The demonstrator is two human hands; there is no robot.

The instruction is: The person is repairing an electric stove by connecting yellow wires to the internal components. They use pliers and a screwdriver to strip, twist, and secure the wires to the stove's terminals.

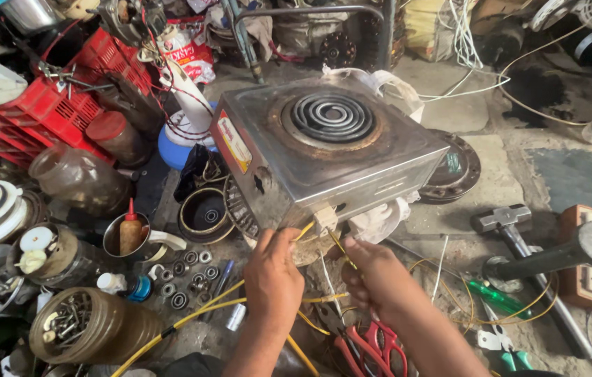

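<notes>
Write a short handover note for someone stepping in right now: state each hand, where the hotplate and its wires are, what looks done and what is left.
Left hand: pinching a yellow wire at the near corner of the hotplate.
Right hand: fingers closed on thin yellow wire ends beside the white terminal block at that same corner.
Hotplate: metal box with coil burner, tilted on the floor amid clutter.
Tools: red-handled pliers lie just below the right hand; a green screwdriver and a hammer lie to the right.
Done: wires brought up to the block.
Left: whether any wire is already fastened cannot be seen; check the joint.
</notes>
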